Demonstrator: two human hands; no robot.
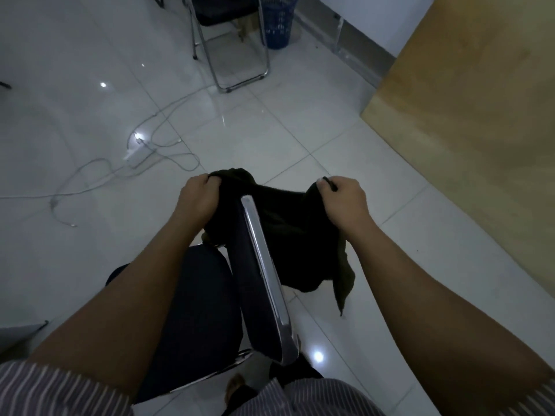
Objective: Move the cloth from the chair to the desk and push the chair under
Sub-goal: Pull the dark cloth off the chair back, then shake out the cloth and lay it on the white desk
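step: lift cloth off chair backrest | left hand, right hand: both clenched on cloth corners | advice: raise evenly, clear rail, carry to desk upper right

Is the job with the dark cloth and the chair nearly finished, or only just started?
Only just started. Nothing looks finished yet. In hand: the left hand and right hand each grip a bunched corner of the dark cloth, which is draped over the chair's backrest. Left to do: carry the cloth to the wooden desk on the right, then push the chair under it.
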